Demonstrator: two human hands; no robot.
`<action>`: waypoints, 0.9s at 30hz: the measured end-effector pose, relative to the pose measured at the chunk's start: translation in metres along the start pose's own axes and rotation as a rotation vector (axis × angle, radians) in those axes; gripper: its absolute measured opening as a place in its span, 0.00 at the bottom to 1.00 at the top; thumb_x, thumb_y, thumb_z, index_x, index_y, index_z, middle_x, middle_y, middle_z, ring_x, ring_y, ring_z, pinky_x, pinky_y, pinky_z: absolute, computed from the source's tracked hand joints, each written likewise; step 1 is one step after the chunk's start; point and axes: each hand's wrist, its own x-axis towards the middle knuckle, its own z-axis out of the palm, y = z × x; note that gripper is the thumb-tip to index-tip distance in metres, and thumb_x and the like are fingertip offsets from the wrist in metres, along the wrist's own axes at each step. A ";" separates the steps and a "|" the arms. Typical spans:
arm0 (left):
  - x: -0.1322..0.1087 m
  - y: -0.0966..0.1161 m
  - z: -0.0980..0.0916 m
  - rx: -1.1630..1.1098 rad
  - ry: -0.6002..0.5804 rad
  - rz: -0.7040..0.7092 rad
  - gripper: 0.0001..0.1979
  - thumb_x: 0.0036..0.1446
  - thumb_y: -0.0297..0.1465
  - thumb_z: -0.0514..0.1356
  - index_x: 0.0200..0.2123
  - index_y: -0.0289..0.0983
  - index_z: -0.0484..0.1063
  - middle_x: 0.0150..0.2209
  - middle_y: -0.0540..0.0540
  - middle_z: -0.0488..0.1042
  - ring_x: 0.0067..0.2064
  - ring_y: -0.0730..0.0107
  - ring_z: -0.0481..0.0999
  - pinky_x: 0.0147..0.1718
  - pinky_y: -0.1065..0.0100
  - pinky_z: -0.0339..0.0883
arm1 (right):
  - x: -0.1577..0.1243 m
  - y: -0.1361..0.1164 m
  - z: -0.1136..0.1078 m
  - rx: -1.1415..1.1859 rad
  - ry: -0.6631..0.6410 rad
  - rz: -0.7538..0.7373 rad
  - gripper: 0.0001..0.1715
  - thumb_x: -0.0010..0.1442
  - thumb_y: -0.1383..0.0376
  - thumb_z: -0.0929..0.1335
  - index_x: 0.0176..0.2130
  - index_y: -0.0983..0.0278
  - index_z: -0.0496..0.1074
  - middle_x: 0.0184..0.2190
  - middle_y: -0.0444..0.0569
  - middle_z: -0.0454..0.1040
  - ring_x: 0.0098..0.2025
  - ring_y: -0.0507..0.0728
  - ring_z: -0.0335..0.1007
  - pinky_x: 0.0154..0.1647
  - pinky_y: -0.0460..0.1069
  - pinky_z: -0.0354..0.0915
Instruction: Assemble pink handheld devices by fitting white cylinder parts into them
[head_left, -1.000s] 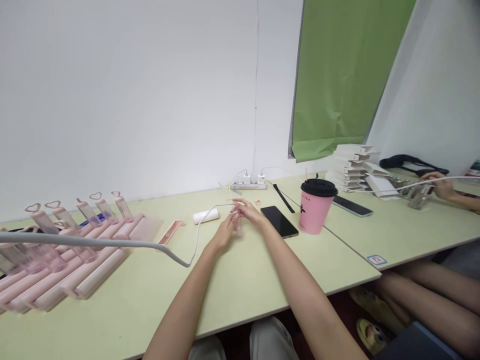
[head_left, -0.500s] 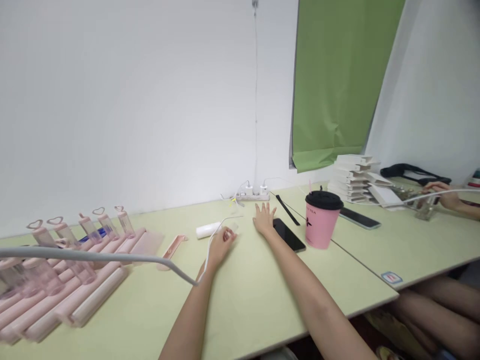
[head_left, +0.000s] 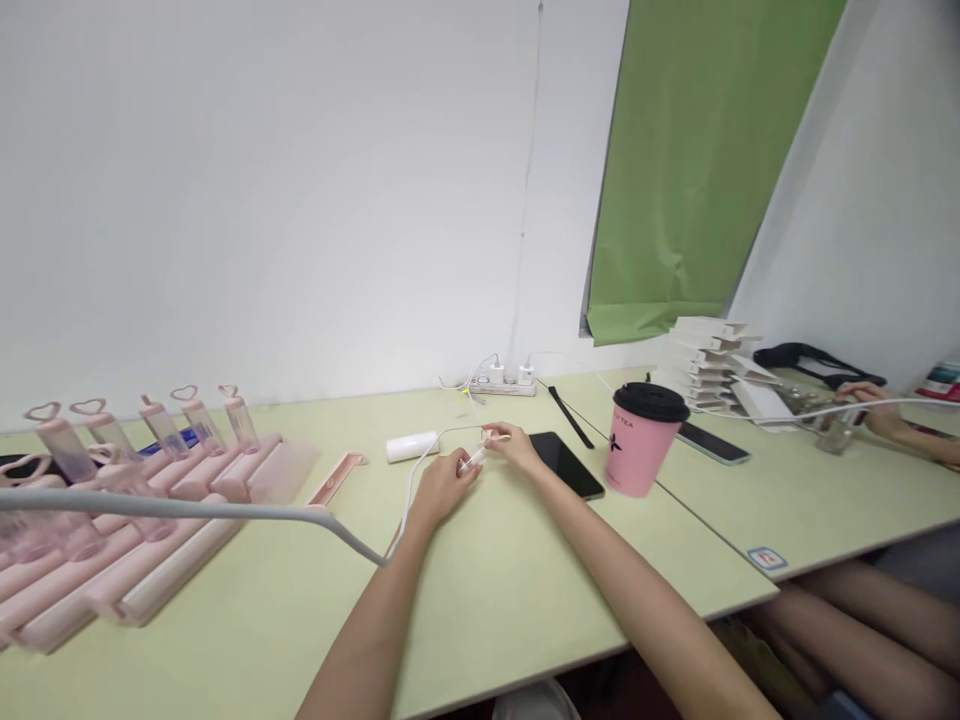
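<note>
1. A plain white wall (head_left: 262, 200) rises behind a pale yellow-green tabletop (head_left: 255, 630).
2. A green covering (head_left: 697, 170) hangs against the wall at right.
3. A thin cable (head_left: 523, 235) runs down the white surface.

Holds both arms (head_left: 373, 625) extended over near edge of table (head_left: 480, 590) | curls left hand (head_left: 445, 485) | pinches with right hand (head_left: 514, 447) alongside

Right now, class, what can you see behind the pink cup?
A dark phone and stacked white boxes show beyond the pink cup; anything directly behind it is covered.
</note>
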 end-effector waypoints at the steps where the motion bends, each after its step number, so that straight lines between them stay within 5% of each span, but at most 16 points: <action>1: -0.001 0.001 0.000 0.015 -0.007 0.006 0.14 0.56 0.43 0.51 0.33 0.39 0.67 0.25 0.51 0.69 0.28 0.71 0.67 0.26 0.71 0.50 | -0.003 0.000 -0.002 0.042 0.000 -0.027 0.18 0.50 0.70 0.66 0.42 0.63 0.72 0.37 0.47 0.74 0.36 0.52 0.70 0.38 0.46 0.63; 7: -0.004 0.004 -0.008 0.083 0.013 -0.022 0.13 0.56 0.41 0.51 0.35 0.39 0.68 0.25 0.50 0.70 0.28 0.70 0.68 0.26 0.71 0.51 | -0.018 0.004 -0.007 -0.153 0.073 -0.309 0.24 0.53 0.71 0.65 0.50 0.65 0.63 0.35 0.47 0.71 0.37 0.52 0.66 0.41 0.48 0.62; 11: -0.003 0.001 -0.012 0.090 -0.001 -0.015 0.12 0.55 0.40 0.51 0.34 0.39 0.68 0.25 0.50 0.70 0.27 0.71 0.68 0.26 0.71 0.51 | -0.028 -0.008 0.001 -0.506 -0.014 -0.562 0.08 0.59 0.71 0.61 0.37 0.64 0.68 0.35 0.50 0.68 0.41 0.55 0.62 0.43 0.49 0.59; 14: -0.004 0.000 -0.014 0.114 -0.034 -0.015 0.11 0.54 0.39 0.52 0.32 0.38 0.69 0.25 0.49 0.70 0.27 0.70 0.68 0.26 0.71 0.51 | -0.033 -0.014 0.007 -0.613 -0.031 -0.574 0.06 0.58 0.69 0.63 0.31 0.64 0.69 0.35 0.50 0.67 0.41 0.56 0.60 0.41 0.49 0.58; 18: -0.007 0.002 -0.018 0.139 -0.061 -0.032 0.12 0.53 0.39 0.53 0.33 0.38 0.70 0.25 0.48 0.70 0.27 0.70 0.68 0.25 0.71 0.50 | -0.034 -0.011 0.011 -0.459 -0.048 -0.567 0.05 0.55 0.70 0.65 0.34 0.65 0.70 0.41 0.52 0.68 0.45 0.57 0.61 0.44 0.50 0.58; 22: -0.005 0.001 -0.018 0.098 -0.039 -0.049 0.14 0.53 0.42 0.52 0.33 0.39 0.70 0.23 0.51 0.67 0.26 0.72 0.65 0.25 0.72 0.50 | -0.036 -0.010 0.012 -0.171 -0.197 -0.483 0.17 0.56 0.71 0.64 0.46 0.64 0.65 0.33 0.47 0.70 0.35 0.53 0.66 0.37 0.47 0.60; 27: 0.000 -0.010 -0.013 -0.006 -0.001 -0.085 0.18 0.52 0.46 0.52 0.33 0.39 0.70 0.23 0.53 0.64 0.26 0.73 0.64 0.25 0.73 0.50 | -0.037 -0.020 0.005 -0.041 -0.119 -0.446 0.16 0.55 0.69 0.64 0.45 0.64 0.66 0.32 0.46 0.72 0.33 0.53 0.67 0.36 0.47 0.60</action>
